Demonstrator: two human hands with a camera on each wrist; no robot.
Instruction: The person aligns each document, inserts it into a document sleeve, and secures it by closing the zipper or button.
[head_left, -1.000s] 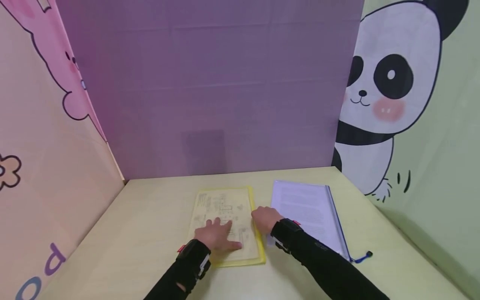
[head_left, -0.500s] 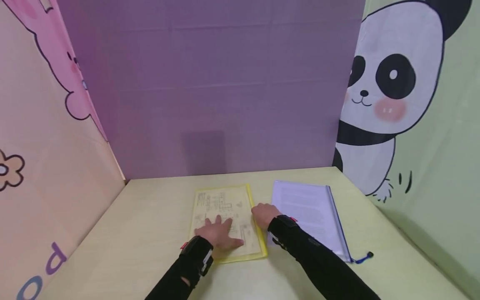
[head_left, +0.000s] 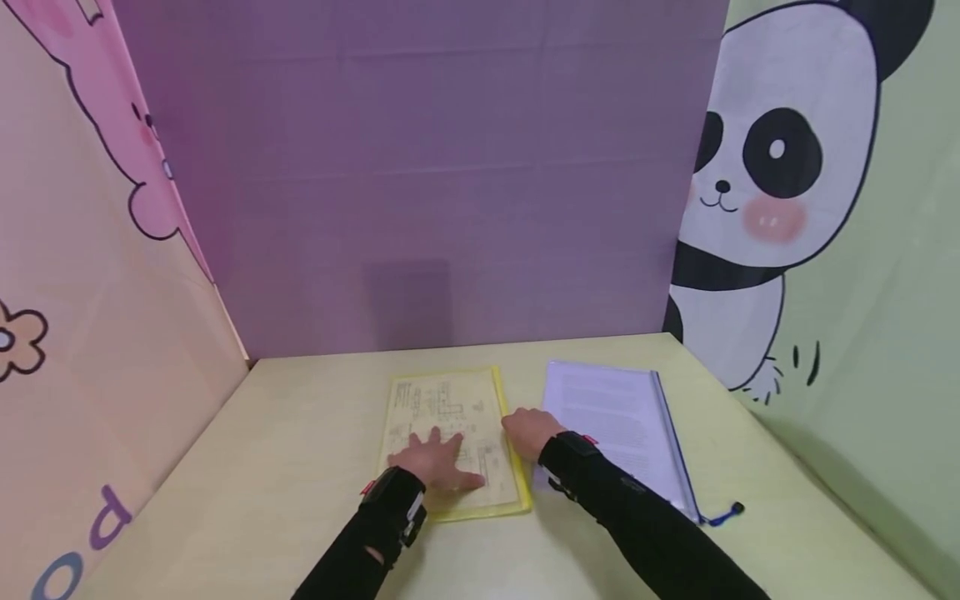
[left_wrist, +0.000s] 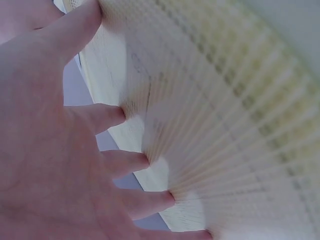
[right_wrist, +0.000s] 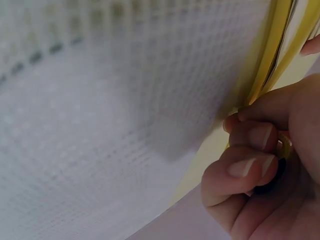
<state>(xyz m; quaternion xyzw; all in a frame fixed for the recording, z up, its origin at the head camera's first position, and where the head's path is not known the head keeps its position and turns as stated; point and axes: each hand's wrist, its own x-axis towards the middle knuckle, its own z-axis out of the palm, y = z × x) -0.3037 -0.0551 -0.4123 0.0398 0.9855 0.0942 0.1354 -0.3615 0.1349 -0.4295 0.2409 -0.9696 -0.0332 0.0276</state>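
A yellow-edged, see-through mesh zip pouch (head_left: 472,408) lies flat on the table, with a printed sheet visible inside. My left hand (head_left: 438,465) rests on its lower middle, fingers spread; in the left wrist view the fingertips press into the mesh (left_wrist: 210,110). At the pouch's right edge is my right hand (head_left: 529,433). The right wrist view has its fingers (right_wrist: 245,167) curled round a small yellow zipper pull (right_wrist: 285,145) with a dark end, close to the yellow zip edge (right_wrist: 272,50). Part of the pull is hidden in the hand.
Just right of the yellow pouch lies a bluish zip pouch (head_left: 600,408) holding printed pages, partly covered by the right hand and forearm. Its blue cord pull (head_left: 723,515) sticks out at the lower right. A purple panel (head_left: 465,175) stands behind the pale table (head_left: 315,442).
The yellow pouch has slid slightly away from me, with my left hand on it. My right hand stays at the pouch's right edge, nearly in the same spot.
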